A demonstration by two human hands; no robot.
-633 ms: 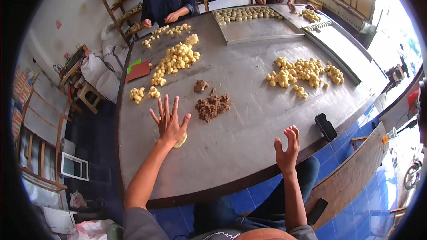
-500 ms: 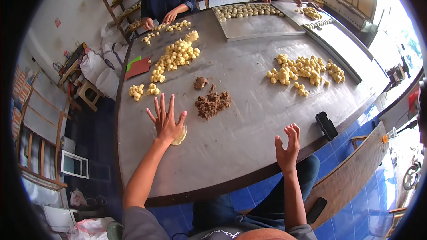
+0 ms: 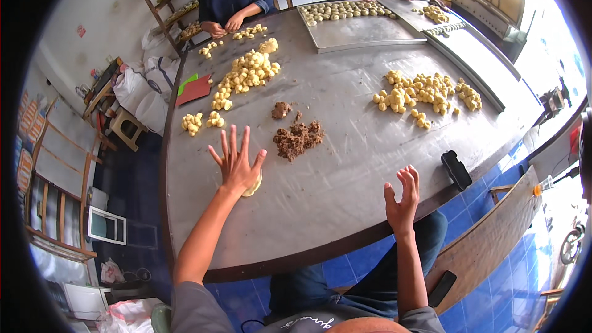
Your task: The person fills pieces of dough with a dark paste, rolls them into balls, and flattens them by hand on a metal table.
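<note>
My left hand lies with its palm on a pale flattened piece of dough, fingers spread wide. The palm covers most of that dough; its right edge shows. Over the near right edge of the table, my right hand is raised and holds nothing, its fingers loosely bent and the thumb apart. A crumbly brown mound sits beyond and right of my left hand, with a smaller brown lump behind it. Small yellow dough balls lie in a long pile at the left and in a little cluster nearer me.
Another dough-ball pile lies on the right of the metal table. A black open-topped case rests by the right edge. Farther back are a tray of shaped pieces and two people, one handling dough balls. A wooden bench stands at right.
The view has shifted slightly. My left hand stays on the dough, its palm now covering more of it. The far-left person's hands have come closer together.
</note>
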